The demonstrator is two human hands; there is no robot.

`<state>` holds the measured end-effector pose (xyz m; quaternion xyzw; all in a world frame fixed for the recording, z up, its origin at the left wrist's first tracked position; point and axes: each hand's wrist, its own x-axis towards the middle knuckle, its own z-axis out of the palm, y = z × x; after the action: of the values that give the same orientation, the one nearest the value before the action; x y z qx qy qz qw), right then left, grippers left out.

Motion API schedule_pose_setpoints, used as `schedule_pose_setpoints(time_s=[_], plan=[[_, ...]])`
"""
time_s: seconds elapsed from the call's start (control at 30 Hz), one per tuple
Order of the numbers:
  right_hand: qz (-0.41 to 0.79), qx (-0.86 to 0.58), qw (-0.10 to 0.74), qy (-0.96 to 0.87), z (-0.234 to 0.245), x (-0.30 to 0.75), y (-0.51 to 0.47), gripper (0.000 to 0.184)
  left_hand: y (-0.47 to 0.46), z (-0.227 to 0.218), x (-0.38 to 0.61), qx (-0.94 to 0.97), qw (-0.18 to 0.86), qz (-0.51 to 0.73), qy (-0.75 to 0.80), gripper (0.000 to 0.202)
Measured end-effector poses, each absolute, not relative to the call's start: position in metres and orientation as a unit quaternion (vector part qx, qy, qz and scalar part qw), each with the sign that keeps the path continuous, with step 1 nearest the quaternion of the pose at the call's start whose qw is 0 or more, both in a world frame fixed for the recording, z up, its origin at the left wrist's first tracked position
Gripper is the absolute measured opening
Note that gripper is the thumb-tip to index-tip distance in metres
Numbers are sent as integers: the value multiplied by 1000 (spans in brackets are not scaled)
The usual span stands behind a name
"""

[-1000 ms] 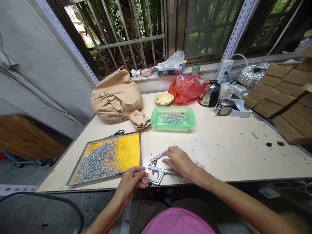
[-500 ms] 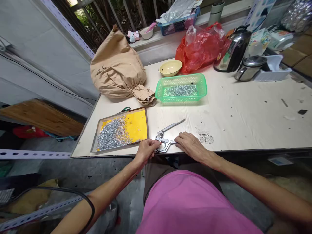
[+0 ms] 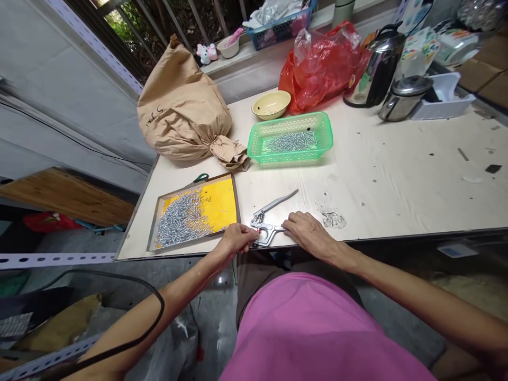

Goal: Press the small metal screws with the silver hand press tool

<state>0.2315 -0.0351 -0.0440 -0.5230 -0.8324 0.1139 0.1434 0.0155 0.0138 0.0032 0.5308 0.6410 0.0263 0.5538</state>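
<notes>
A pair of metal snap-fastener pliers (image 3: 269, 233) lies at the table's front edge, its handles spread apart. My right hand (image 3: 307, 232) has its fingers closed on the end of the lower handle. The upper handle stands free, pointing to the far right. My left hand (image 3: 237, 239) is closed in a pinch at the jaws of the pliers. What its fingertips hold is too small to make out; a speck of red shows there. Just left of that hand, a shallow tray (image 3: 238, 198) with a yellow lining holds many small silvery metal pieces (image 3: 180, 222).
Behind the pliers stands a green plastic basket (image 3: 289, 156) with similar metal pieces. Farther back are a brown paper bag (image 3: 182, 106), a cream bowl (image 3: 271, 106), a red plastic bag (image 3: 321, 69) and a kettle (image 3: 375, 69). Green-handled scissors (image 3: 201, 178) lie behind the tray.
The view has shifted slightly, so the things on the table sit a little farther left. Both hands keep about the same place at the pliers, whose handles are still spread.
</notes>
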Motion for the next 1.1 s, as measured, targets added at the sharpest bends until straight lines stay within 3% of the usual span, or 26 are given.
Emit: schedule_pose_setpoints(time_s=[0.4,0.43,0.57,0.63,0.93,1.1], plan=[[142,-518,122,-835,-35,235,-34,13,11,3,14,532,529,-3,661,25],[146,-512,123,-837,-31,238,-32,21,11,3,13,533,530,-5,660,26],[117,-518,97,-841,-20,249,-13,84,12,2,13,532,533,-8,658,24],[108,-511,62,-850,-17,251,-2,96,11,3,14,527,530,-6,664,21],[103,-498,40,-860,-12,248,9,74,11,2,16,518,531,-14,670,28],[122,-511,39,-850,-6,245,-1,52,7,3,13,571,486,-36,661,31]])
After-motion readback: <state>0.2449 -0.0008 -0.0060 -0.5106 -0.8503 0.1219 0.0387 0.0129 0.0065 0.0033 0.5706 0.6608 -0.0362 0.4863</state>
